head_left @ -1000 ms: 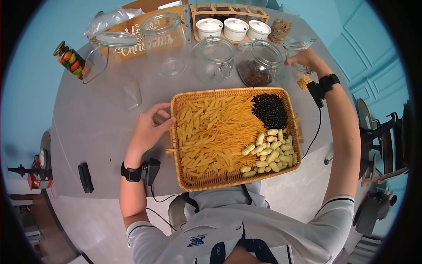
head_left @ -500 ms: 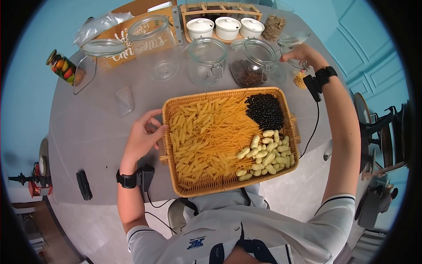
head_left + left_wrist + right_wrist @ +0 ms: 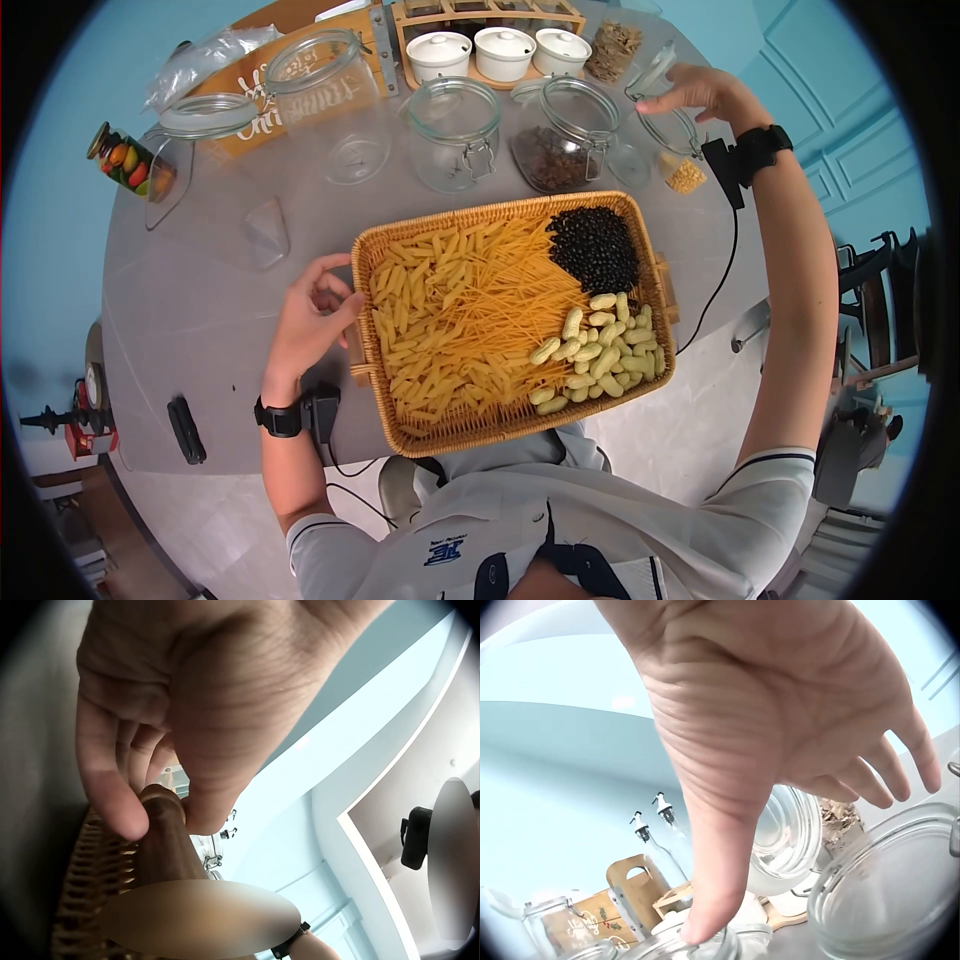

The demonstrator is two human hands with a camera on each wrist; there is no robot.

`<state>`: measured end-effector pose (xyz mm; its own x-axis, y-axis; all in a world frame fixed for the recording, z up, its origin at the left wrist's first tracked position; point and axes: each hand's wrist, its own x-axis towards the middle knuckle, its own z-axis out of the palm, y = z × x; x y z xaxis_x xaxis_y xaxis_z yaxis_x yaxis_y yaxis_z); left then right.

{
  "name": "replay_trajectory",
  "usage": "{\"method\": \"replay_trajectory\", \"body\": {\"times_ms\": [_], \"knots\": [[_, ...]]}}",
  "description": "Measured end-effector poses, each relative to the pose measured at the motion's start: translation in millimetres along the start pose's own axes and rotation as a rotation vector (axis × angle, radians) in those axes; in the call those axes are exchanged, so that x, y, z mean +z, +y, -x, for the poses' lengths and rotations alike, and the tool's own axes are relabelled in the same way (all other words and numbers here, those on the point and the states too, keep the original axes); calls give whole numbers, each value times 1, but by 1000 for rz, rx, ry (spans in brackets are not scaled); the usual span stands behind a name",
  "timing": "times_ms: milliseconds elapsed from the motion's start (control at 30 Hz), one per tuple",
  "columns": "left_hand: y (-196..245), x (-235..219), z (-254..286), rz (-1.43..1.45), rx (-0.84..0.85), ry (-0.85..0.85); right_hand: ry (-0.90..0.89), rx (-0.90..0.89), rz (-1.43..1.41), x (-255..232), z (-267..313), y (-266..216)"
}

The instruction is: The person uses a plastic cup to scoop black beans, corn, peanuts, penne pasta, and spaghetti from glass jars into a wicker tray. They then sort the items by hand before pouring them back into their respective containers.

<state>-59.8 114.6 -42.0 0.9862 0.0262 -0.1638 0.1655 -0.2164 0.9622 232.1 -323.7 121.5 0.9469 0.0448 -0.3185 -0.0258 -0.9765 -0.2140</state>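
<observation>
In the head view, my left hand (image 3: 312,318) holds the left end of a wicker basket (image 3: 440,440); the left wrist view shows thumb and finger about its wooden handle (image 3: 166,844). In it lie penne (image 3: 425,350), thin yellow pasta sticks (image 3: 510,290), black beans (image 3: 592,250) and peanuts in shells (image 3: 605,355). My right hand (image 3: 712,92) hovers, fingers spread, over the mouth of a clip-top glass jar (image 3: 889,881). Its raised glass lid (image 3: 655,72) stands behind the hand, and yellow bits (image 3: 686,172) lie at the jar's bottom.
To its left stand a jar of dark brown pieces (image 3: 555,160) and a lidless-looking glass jar (image 3: 455,140). White lidded pots (image 3: 503,53) stand behind on a wooden rack. A jar of colourful vegetables (image 3: 125,160) is far left; a black object (image 3: 186,430) lies near the front edge.
My right hand's fingers have straightened and lifted from the jar's rim, and the lid has tilted back. The head view has shifted a little, so the basket sits further left in it.
</observation>
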Motion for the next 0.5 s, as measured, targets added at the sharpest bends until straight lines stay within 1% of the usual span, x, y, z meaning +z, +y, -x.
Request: {"method": "replay_trajectory", "body": {"times_ms": [100, 267, 400, 500], "knots": [[-1, -1, 0, 13, 11, -7, 26, -15, 21, -2, -5, -5], [2, 1, 0, 2, 1, 5, 33, -24, -79, 5, -10, -4], [0, 0, 0, 21, -1, -2, 65, -31, -85, 6, -1, -5], [-1, 0, -1, 27, -6, 0, 257, -81, -39, 7, 15, 0]]}}
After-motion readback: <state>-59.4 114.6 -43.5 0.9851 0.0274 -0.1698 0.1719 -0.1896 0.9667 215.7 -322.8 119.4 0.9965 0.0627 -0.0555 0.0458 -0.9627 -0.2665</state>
